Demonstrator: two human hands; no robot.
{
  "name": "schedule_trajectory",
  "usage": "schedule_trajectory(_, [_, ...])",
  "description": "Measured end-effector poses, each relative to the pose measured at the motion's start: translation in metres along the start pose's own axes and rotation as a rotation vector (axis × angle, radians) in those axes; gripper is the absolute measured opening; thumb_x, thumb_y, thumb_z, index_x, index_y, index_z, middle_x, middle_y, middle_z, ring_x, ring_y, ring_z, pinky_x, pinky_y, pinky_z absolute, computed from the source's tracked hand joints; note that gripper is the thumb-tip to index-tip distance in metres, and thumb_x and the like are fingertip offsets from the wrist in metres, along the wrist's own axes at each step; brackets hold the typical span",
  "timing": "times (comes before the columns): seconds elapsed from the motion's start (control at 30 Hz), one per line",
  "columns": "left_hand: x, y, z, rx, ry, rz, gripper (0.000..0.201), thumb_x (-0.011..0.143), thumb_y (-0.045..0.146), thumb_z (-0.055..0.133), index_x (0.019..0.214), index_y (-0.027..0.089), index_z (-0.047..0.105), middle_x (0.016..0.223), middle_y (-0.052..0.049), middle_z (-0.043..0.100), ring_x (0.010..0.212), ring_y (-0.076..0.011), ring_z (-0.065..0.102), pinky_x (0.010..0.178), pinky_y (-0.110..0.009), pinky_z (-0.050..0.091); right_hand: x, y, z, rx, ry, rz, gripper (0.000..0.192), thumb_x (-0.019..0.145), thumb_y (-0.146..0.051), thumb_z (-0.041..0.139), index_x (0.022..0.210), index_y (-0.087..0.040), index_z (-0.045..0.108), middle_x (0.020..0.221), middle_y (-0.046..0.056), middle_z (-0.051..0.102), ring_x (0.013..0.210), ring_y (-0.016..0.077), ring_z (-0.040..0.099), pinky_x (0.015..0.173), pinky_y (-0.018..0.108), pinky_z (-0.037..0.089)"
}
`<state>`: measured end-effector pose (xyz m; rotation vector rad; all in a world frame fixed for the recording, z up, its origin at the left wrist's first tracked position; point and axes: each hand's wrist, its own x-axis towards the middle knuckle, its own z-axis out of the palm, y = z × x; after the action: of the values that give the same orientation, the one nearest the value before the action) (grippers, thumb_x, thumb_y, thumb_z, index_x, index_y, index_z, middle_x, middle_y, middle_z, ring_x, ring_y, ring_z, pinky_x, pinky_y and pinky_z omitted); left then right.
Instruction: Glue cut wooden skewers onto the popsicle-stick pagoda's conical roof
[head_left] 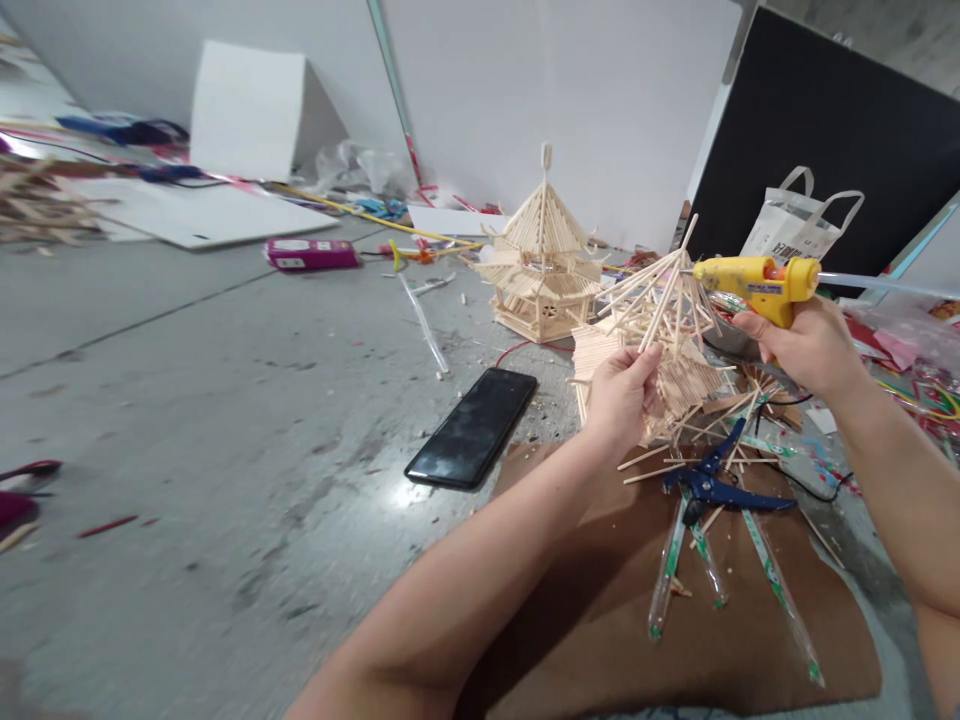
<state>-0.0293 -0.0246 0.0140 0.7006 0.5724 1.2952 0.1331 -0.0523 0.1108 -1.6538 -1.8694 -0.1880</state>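
Head view: I see my left hand [619, 395] raised over the floor, fingers curled around the underside of a half-built stick model [660, 340], gripping it from below so its loose sticks fan upward. My right hand [806, 345] is wrapped tight around the handle of a yellow glue gun [754, 283], whose nozzle points left and sits right at the top of the fanned sticks. Below the hands, a brown cardboard sheet [600, 620] lies on the grey floor [187, 400], with blue cutters [720, 485] and several clear glue sticks [667, 570] lying on it. A black phone [474, 427] lies just left of the cardboard. Further back stands a finished stick pagoda [541, 255], and a white tote bag [799, 225] leans against a black board [840, 120].
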Motion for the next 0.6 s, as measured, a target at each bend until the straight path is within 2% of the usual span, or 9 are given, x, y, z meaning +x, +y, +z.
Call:
schedule_trajectory(0.27, [0.001, -0.001, 0.001, -0.003, -0.003, -0.024, 0.031, 0.066, 0.031, 0.066, 0.057, 0.017, 0.040, 0.036, 0.010, 0.038, 0.025, -0.0019, 0.026, 0.030, -0.016, 0.017, -0.007, -0.001, -0.004, 0.014, -0.054, -0.022, 0.033, 0.077, -0.050, 0.052, 0.070, -0.019, 0.058, 0.041, -0.002, 0.045, 0.040, 0.0123, 0.046, 0.044, 0.029, 0.037])
schedule_trajectory(0.43, [0.002, -0.001, 0.001, -0.012, -0.017, -0.008, 0.032, 0.065, 0.031, 0.067, 0.055, 0.017, 0.039, 0.037, 0.010, 0.038, 0.026, -0.0014, 0.026, 0.030, -0.017, 0.017, -0.013, -0.009, -0.008, -0.013, -0.082, -0.133, 0.029, 0.075, -0.046, 0.055, 0.082, -0.019, 0.062, 0.052, 0.001, 0.053, 0.055, 0.0182, 0.056, 0.049, 0.031, 0.040])
schedule_trajectory(0.6, [0.001, -0.001, 0.003, -0.017, -0.012, -0.029, 0.030, 0.066, 0.030, 0.065, 0.055, 0.017, 0.040, 0.036, 0.009, 0.037, 0.026, -0.0017, 0.026, 0.030, -0.017, 0.016, -0.014, -0.015, -0.007, -0.008, -0.142, -0.126, 0.029, 0.073, -0.047, 0.056, 0.084, -0.020, 0.063, 0.060, 0.002, 0.058, 0.060, 0.0194, 0.058, 0.051, 0.031, 0.042])
